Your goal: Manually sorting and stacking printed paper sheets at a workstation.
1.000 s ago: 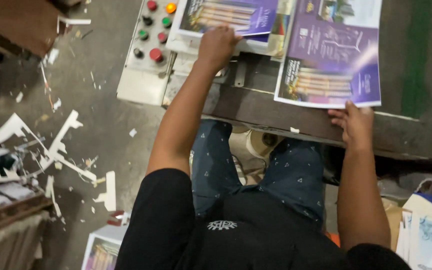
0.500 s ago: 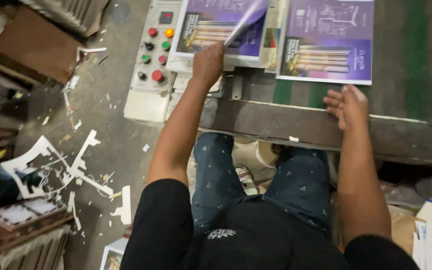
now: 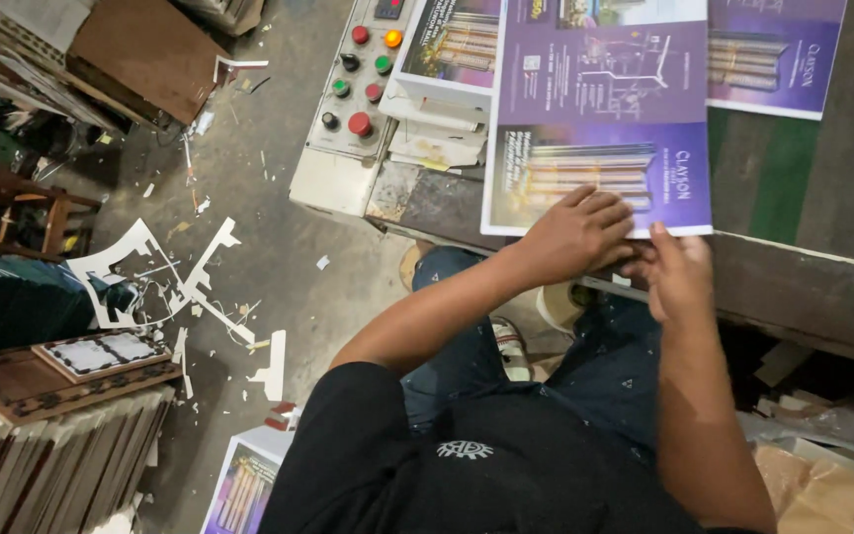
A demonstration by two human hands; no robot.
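While half a second ago hands were apart, now left hand (image 3: 577, 233) and right hand (image 3: 679, 275) meet, fingers flat on purple printed sheet (image 3: 600, 119) at counter (image 3: 803, 287) edge; neither grips it.

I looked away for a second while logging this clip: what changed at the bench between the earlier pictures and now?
The left hand left the stack by the control panel and came across to the near edge of the purple printed sheet, meeting the right hand there. That sheet now lies squarely in front of the person, both hands on its lower edge. The panel, the sheet stack beside it and the floor scraps stayed put.
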